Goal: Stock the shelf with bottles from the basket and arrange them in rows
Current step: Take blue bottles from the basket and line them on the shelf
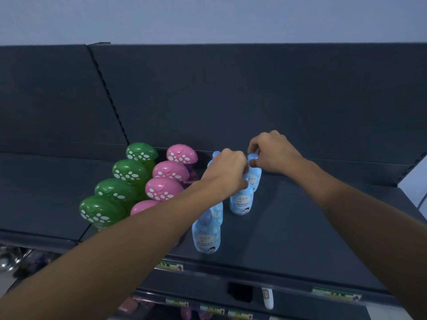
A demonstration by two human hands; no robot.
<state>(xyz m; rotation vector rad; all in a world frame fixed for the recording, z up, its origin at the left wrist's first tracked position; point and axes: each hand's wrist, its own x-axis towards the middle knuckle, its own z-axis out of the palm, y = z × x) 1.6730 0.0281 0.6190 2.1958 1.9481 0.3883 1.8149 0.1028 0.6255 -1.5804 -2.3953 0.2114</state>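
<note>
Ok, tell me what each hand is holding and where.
Left hand grips the right row's front bottle by its top; right hand pinches the cap of the bottle behind it.

left hand (227, 168) grips top of a blue bottle (241, 200); right hand (271, 153) pinches cap of rear blue bottle (256, 175) just behind. green-capped row (129, 170) and pink-capped row (169, 169) stand left on dark shelf (300, 227).

Right of the blue bottles (240, 202) the shelf (312, 227) is open from its front edge to the back panel (254, 93); leftward the pink mushroom-capped bottles (169, 169) and green mushroom-capped bottles (129, 170) stand in tight rows, caps nearly touching; above all the caps, free air.
</note>
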